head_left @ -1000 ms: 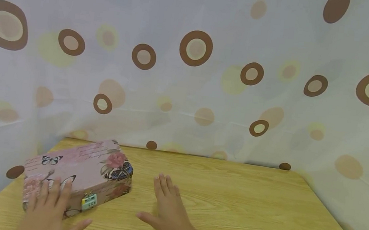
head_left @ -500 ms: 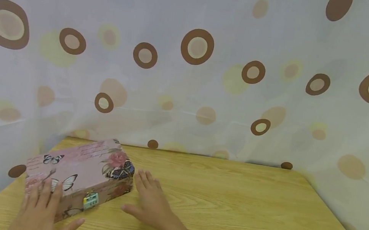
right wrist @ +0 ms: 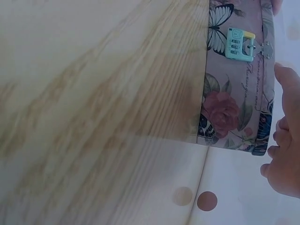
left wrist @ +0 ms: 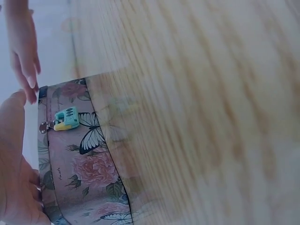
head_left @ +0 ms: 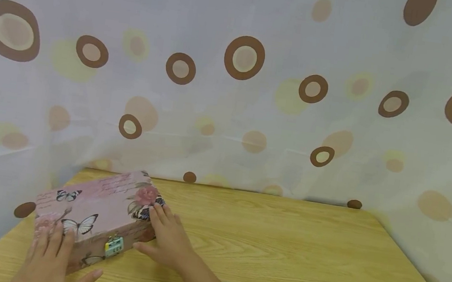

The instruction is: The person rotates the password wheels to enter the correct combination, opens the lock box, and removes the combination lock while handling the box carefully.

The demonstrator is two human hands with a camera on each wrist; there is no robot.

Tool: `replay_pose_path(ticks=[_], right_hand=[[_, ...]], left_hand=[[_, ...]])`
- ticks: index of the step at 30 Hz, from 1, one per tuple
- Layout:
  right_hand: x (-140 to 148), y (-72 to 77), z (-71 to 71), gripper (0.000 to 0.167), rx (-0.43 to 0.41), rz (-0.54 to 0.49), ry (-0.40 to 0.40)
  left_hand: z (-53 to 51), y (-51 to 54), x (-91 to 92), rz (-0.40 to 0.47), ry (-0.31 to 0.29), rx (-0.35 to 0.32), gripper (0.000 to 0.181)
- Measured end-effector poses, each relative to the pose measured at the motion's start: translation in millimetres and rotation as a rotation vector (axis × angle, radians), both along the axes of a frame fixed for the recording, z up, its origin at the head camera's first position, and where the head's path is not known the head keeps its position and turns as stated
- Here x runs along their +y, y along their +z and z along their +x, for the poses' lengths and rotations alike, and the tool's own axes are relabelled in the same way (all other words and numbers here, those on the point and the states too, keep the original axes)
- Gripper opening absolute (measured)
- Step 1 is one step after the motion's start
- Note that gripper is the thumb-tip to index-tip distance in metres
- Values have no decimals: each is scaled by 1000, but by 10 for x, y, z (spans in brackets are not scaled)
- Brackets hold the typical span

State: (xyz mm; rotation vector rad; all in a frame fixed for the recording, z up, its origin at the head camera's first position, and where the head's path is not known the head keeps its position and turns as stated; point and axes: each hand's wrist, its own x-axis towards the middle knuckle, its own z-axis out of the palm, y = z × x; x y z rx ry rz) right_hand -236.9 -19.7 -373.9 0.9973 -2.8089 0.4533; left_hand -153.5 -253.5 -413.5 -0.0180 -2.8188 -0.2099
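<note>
Head view: pink floral rectangular box sits left on the yellow wood-grain table, long axis near-left to far-right. Your L hand is at its near-left corner, R hand at its right end, both w/ straight fingers, gripping nothing.

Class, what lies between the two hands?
In the head view, the front of the box and its lock lie between the left hand and right hand.
</note>
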Motion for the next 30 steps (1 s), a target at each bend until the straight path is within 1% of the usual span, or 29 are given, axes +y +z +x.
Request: replay_pose_path(ticks=[7, 10, 13, 15, 19, 22, 26, 30], right_hand=[[-68, -15, -37, 76, 15, 34, 5], [-88, -34, -54, 76, 48, 77, 0], [-87, -76, -57, 77, 97, 133, -9], [-82, -110, -62, 77, 126, 160, -11], [-79, -132, -71, 76, 149, 162, -8], [-88, -123, -79, 76, 142, 158, -9], [-94, -108, -78, 75, 142, 157, -16], [-88, -90, -68, 74, 152, 163, -22]], left_hand=[[6, 33, 3, -38, 34, -20, 108], [11, 30, 6, -74, 19, 7, 107], [8, 21, 19, -100, -7, 21, 105], [0, 15, 29, -107, -14, 21, 104], [-2, 15, 29, -102, -8, 13, 104], [6, 26, 27, -102, -6, 25, 105], [12, 56, 34, -105, 0, 24, 105], [18, 80, 40, -112, 1, 6, 106]])
